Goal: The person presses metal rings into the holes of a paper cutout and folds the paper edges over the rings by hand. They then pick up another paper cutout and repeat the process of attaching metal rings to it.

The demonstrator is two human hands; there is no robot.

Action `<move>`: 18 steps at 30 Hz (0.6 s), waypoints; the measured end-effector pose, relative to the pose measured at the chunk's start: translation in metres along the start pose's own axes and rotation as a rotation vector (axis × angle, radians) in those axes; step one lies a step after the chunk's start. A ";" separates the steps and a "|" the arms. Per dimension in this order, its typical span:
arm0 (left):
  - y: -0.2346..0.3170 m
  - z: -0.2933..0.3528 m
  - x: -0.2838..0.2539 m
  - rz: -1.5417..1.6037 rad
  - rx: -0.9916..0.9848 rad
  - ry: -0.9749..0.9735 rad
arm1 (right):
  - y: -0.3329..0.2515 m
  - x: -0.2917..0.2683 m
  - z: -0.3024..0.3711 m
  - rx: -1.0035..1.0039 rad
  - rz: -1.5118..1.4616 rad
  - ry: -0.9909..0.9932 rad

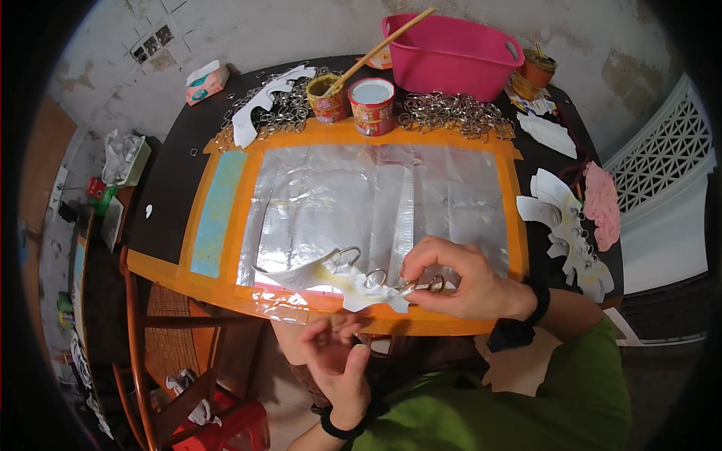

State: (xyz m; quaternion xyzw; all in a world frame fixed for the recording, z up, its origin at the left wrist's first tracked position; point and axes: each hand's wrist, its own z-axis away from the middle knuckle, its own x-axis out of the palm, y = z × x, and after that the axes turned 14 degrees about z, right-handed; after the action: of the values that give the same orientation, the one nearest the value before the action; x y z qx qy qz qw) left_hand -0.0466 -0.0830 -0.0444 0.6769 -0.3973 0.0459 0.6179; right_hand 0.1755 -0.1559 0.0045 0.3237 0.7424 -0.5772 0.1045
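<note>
A curved white strip lies at the near edge of the plastic-covered work surface, with metal rings along it and yellowish smears near them. Thumb and fingers of my right hand pinch the strip's right end, where more rings show. Part of that end is hidden by the fingers. My left hand is just off the table's front edge, below the strip, palm up with fingers loosely curled and apart; nothing shows in it.
Heaps of metal rings lie at the back, around a yellow-stained can holding a wooden stick and a second can. A pink basket stands behind. Ringed white strips and a pink cloth sit right. A wooden chair stands left.
</note>
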 end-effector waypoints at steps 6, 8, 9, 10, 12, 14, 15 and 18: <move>0.015 -0.025 0.034 0.334 -0.401 -0.037 | -0.009 0.003 0.005 -0.033 -0.089 -0.008; 0.011 -0.030 0.044 0.353 -0.418 -0.018 | -0.011 0.002 0.007 -0.068 -0.086 -0.019; 0.003 -0.033 0.041 0.317 -0.419 0.009 | -0.012 0.003 0.007 -0.073 -0.084 -0.015; -0.001 -0.035 0.040 0.281 -0.421 0.035 | -0.012 0.004 0.008 -0.085 -0.088 -0.016; 0.001 -0.037 0.042 0.300 -0.438 0.045 | -0.012 0.004 0.007 -0.097 -0.090 -0.009; 0.003 -0.039 0.041 0.428 -0.559 0.034 | -0.012 0.002 0.007 -0.112 -0.129 -0.028; 0.003 -0.039 0.039 0.424 -0.562 0.033 | -0.011 0.002 0.007 -0.111 -0.132 -0.024; 0.001 -0.041 0.030 0.451 -0.601 -0.070 | -0.005 0.001 0.007 -0.225 -0.149 -0.070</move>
State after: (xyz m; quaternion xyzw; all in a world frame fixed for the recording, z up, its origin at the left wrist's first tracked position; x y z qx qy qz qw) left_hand -0.0096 -0.0616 -0.0175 0.3621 -0.5529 0.0391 0.7494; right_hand 0.1699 -0.1628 0.0059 0.2336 0.8203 -0.5074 0.1231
